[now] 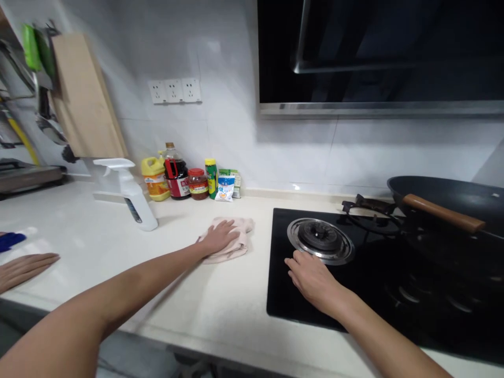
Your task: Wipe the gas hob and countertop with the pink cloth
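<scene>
My left hand [221, 236] lies flat on a folded pale pink cloth [240, 247], fingers stretched out, pressing it against the white countertop [189, 304]. The cloth is just left of the black glass hob [291, 299]. My right hand [311, 275] rests over the hob with its fingers curled in, and nothing shows in it. It is close to the front edge of the round metal burner [321, 239]. To the left of the cloth stands a white spray bottle [142, 207], upright but looking tilted in this wide view.
Along the wall stand a yellow jug [155, 181], a dark sauce bottle [177, 178], a red-lidded jar [198, 185], a green container [211, 178] and a small packet [225, 188]. A wok [444, 194] sits at right under the range hood [374, 52]. Another person's hand [27, 268] is at far left near a blue cloth [11, 240].
</scene>
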`<act>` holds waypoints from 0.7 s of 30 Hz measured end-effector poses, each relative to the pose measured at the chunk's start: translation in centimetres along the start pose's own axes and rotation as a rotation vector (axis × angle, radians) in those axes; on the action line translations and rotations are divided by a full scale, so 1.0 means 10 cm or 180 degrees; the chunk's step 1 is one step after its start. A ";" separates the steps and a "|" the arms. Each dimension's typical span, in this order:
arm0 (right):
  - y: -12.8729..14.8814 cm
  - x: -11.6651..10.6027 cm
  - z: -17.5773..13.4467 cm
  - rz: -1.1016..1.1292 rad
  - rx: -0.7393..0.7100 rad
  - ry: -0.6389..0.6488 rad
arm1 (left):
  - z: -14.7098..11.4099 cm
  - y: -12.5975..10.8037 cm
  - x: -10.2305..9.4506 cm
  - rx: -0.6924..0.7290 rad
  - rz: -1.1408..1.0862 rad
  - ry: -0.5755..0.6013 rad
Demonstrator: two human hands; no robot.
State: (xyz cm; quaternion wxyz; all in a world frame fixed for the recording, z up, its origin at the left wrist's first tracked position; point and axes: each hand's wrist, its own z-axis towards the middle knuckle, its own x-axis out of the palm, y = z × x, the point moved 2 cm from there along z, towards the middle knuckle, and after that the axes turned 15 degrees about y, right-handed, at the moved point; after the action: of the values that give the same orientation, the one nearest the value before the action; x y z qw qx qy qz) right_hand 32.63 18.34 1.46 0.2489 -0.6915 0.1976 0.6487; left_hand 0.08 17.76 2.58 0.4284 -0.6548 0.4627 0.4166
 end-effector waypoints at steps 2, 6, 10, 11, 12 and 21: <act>0.01 -0.02 0.00 -0.0008 0.0045 0.0076 | 0.08 -0.26 0.03 0.0069 -0.0123 0.0017; 0.04 -0.01 0.02 -0.0012 0.0109 0.0147 | 0.20 -0.77 0.10 0.0376 -0.0161 0.0096; 0.07 -0.01 0.04 -0.0049 0.0127 0.0149 | 0.33 -1.12 0.15 0.0675 -0.0020 0.0191; 0.08 -0.01 0.05 -0.0052 0.0126 0.0173 | 0.38 -1.17 0.15 0.0683 0.0001 0.0187; 0.09 -0.01 0.05 -0.0048 0.0126 0.0205 | 0.44 -1.21 0.14 0.0675 0.0016 0.0175; 0.16 0.05 0.09 -0.0177 0.0120 0.0189 | 1.44 -1.50 -0.17 0.0396 0.0066 0.0291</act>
State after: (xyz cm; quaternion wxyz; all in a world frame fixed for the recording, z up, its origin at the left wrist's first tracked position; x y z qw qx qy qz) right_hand 31.01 17.61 0.84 0.2739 -0.7109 0.1979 0.6168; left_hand 11.97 34.89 2.71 0.4424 -0.6404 0.5136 0.3612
